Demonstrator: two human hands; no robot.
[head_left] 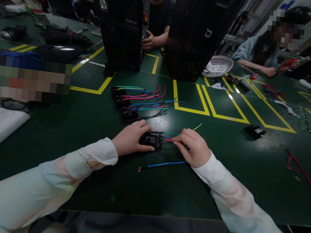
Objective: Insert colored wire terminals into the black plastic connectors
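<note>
From where I stand, the person's left grip [134, 138] is curled around the left end of a small black block [155, 141], the thumb along its near side and the fingers along its far side, parted only by the width of the block. I cannot tell whether the block touches the green surface [190, 197] or sits just above it. It lies in front of the person, between the two hands, its wires leaving on the right.

The right grip [191, 147] is nearly closed, thumb and forefinger pinched on a red wire [167, 140] close to the block. A green wire [172, 133] runs from the block to the same fingers; whether they hold it too, I can't make out. A yellow wire [198, 127] pokes out beyond the knuckles. Below, a blue wire [163, 164] stretches along the surface, metal tip to the left, its other end hidden at the right grip.

Just beyond the left grip sits a row of blocks [122, 104], their coloured wires fanning right. Another black piece [255, 131] lies well apart on the right, near a loosely looped red cord [299, 168]. Two tall black cases [118, 23] stand farther back, a co-worker's hand [149, 42] between them.
</note>
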